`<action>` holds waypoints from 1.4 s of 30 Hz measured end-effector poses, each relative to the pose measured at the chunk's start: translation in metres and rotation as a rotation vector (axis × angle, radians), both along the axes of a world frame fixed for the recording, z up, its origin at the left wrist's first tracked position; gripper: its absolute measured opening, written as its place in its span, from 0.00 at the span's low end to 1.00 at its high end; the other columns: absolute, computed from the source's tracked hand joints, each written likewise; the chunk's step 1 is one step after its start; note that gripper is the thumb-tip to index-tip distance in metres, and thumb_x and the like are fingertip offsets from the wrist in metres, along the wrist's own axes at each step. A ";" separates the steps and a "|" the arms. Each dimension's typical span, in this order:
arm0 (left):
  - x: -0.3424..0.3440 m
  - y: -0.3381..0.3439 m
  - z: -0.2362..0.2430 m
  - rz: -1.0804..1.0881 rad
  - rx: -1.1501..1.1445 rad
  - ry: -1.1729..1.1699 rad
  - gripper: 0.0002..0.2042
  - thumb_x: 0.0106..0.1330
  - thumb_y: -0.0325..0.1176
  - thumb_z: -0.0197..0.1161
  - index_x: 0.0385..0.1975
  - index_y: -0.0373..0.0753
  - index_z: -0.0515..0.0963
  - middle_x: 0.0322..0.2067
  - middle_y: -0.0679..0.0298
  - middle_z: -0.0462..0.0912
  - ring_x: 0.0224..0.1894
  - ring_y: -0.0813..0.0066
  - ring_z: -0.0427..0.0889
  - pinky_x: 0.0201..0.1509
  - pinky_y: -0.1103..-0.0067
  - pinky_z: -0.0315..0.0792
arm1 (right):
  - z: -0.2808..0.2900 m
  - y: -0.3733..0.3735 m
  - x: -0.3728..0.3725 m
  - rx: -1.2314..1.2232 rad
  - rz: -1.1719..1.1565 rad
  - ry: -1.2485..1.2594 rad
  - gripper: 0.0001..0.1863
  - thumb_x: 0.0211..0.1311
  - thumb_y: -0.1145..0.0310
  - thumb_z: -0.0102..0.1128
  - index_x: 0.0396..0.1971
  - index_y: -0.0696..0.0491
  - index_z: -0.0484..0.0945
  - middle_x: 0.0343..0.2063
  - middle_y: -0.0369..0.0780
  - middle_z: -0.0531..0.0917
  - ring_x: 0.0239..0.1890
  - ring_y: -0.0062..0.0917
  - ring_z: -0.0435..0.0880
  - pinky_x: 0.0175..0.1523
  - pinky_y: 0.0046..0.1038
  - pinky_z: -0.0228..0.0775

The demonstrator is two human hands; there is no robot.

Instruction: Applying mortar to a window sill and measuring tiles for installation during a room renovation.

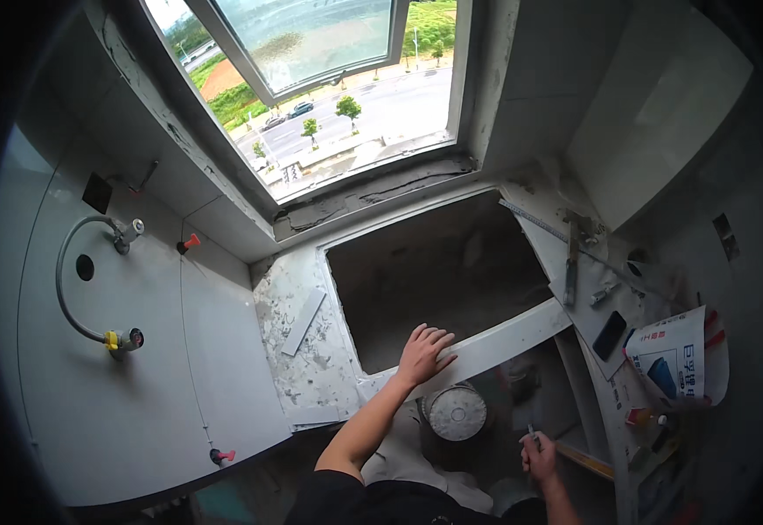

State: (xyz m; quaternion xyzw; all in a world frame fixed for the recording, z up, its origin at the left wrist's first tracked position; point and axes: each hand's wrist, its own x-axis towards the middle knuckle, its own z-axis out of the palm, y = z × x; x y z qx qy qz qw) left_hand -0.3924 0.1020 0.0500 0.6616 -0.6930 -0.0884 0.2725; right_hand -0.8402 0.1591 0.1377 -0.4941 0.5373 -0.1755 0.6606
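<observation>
My left hand lies over the front strip of a white countertop, with its fingers stretched toward a large rectangular cutout. The strip runs along the near side of that opening. Lower and to the right, my right hand is closed around a thin, greyish, stick-like tool. Only its tip shows above my fingers, so its exact kind is unclear. Between my hands, below the strip, stands a round, dusty-lidded bucket.
A hammer, a ruler, a black phone and a printed white bag lie on the right counter. A loose white strip rests on the left counter. A hose hangs from the left wall, and a tilted window is ahead.
</observation>
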 end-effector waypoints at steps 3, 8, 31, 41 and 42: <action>0.122 0.006 0.011 0.557 -0.074 -0.076 0.27 0.72 0.45 0.74 0.68 0.41 0.83 0.72 0.52 0.79 0.78 0.52 0.72 0.86 0.55 0.60 | 0.039 -0.105 0.130 -0.052 0.220 0.140 0.16 0.86 0.55 0.64 0.40 0.53 0.83 0.19 0.31 0.78 0.17 0.15 0.76 0.22 0.24 0.65; 0.229 0.065 -0.035 1.038 0.159 -0.221 0.40 0.73 0.53 0.72 0.80 0.39 0.69 0.83 0.44 0.63 0.85 0.43 0.60 0.89 0.48 0.53 | 0.078 -0.245 0.363 -0.524 0.719 0.178 0.15 0.82 0.58 0.68 0.43 0.57 0.84 0.21 0.39 0.80 0.24 0.21 0.80 0.33 0.32 0.74; 0.246 0.063 -0.029 1.042 0.202 -0.157 0.39 0.74 0.51 0.69 0.81 0.40 0.69 0.84 0.45 0.62 0.87 0.44 0.59 0.89 0.46 0.50 | 0.033 -0.348 0.726 -1.192 0.898 0.008 0.19 0.75 0.52 0.73 0.42 0.54 0.80 0.28 0.45 0.86 0.33 0.47 0.89 0.37 0.45 0.80; 0.226 0.062 -0.072 1.052 0.270 -0.533 0.34 0.86 0.60 0.55 0.83 0.48 0.68 0.81 0.51 0.69 0.80 0.47 0.71 0.83 0.51 0.61 | 0.038 -0.159 0.285 -0.594 0.159 0.133 0.26 0.78 0.44 0.70 0.38 0.55 0.79 0.23 0.48 0.82 0.29 0.51 0.88 0.35 0.46 0.75; 0.248 0.076 -0.085 1.038 0.211 -0.622 0.36 0.85 0.64 0.54 0.82 0.45 0.68 0.79 0.49 0.70 0.76 0.44 0.75 0.79 0.50 0.68 | 0.041 -0.129 0.245 -0.579 0.099 0.122 0.26 0.79 0.44 0.70 0.37 0.55 0.79 0.22 0.48 0.82 0.29 0.51 0.88 0.35 0.47 0.75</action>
